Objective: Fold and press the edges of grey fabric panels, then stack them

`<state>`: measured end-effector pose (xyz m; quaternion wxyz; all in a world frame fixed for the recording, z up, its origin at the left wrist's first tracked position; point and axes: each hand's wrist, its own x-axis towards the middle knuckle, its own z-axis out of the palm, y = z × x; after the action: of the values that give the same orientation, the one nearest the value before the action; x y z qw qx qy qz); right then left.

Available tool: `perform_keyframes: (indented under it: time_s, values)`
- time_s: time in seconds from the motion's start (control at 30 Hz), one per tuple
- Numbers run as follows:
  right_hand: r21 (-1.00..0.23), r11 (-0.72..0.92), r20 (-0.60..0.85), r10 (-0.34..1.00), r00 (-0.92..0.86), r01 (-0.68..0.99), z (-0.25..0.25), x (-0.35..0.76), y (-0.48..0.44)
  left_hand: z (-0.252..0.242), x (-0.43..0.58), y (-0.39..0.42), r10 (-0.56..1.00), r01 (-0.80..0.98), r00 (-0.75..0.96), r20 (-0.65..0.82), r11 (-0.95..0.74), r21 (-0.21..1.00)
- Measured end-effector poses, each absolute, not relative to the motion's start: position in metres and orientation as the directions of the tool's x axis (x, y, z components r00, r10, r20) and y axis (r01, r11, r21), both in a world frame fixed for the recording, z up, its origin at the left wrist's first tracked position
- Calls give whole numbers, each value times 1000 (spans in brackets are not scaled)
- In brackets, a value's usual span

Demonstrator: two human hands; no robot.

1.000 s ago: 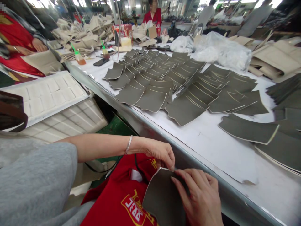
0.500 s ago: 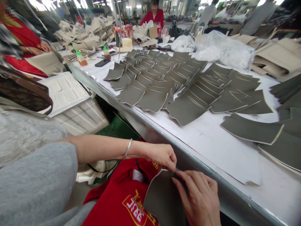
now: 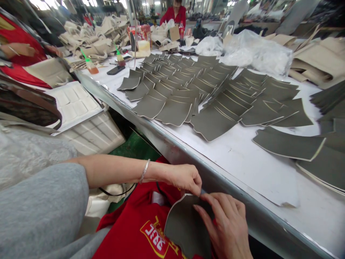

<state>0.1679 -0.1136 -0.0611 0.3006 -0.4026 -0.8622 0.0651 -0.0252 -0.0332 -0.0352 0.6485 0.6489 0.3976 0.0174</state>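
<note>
Far left: a co-worker in a red apron (image 3: 35, 43), beside a pale panel (image 3: 48, 71). Below it, a white crate (image 3: 91, 131) with shallow compartments on top. On the surface (image 3: 215, 156), left end: a heap of beige pieces (image 3: 91, 37), two green-nozzled squeeze bottles (image 3: 92, 67) and a flat black object (image 3: 115, 70), possibly a phone. Foreground left: a grey sleeve (image 3: 40, 205) leads to a forearm with a silver bracelet (image 3: 145, 171).

Left hand (image 3: 185, 178): fingers curled in at the upper edge of a dark grey panel (image 3: 185, 226); fingertips hidden, so cannot tell whether it pinches the panel. Panel position: over the lap, before a red apron with a yellow-and-white emblem (image 3: 155, 237), just off the near edge of the surface. Right hand (image 3: 228, 219): nearly closed, gripping the panel near its top right corner, thumb flat on its face.

Beyond the hands, overlapping rows of similar grey panels (image 3: 175, 108). Farther right: crumpled clear plastic (image 3: 256, 52), then folded beige material (image 3: 320, 59)
</note>
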Motion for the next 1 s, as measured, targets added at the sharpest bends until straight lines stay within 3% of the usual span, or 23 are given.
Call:
perform_keyframes:
  time_s: [0.33,0.5,0.63,0.73,0.87,1.0]
  values:
    - [-425,671,487,736,-471,608,-65,155,-116,-27,-23,-36,480,612,709,-517,-54,789]
    - [-379,661,411,748,-522,648,-60,164,-105,-27,-27,-27,473,568,751,-460,-108,816]
    - [-414,635,382,771,-509,652,-55,163,-97,-29,-28,-23,451,575,769,-454,-175,799]
    - [-411,641,332,767,-548,648,-54,158,-96,-26,-26,-23,465,604,764,-448,-271,749]
    - [-412,660,228,742,-631,628,-37,155,-100,-14,-22,-19,520,639,761,-388,-497,587]
    - [-363,751,281,652,-704,551,10,158,-97,7,-20,-8,558,649,747,-362,-495,578]
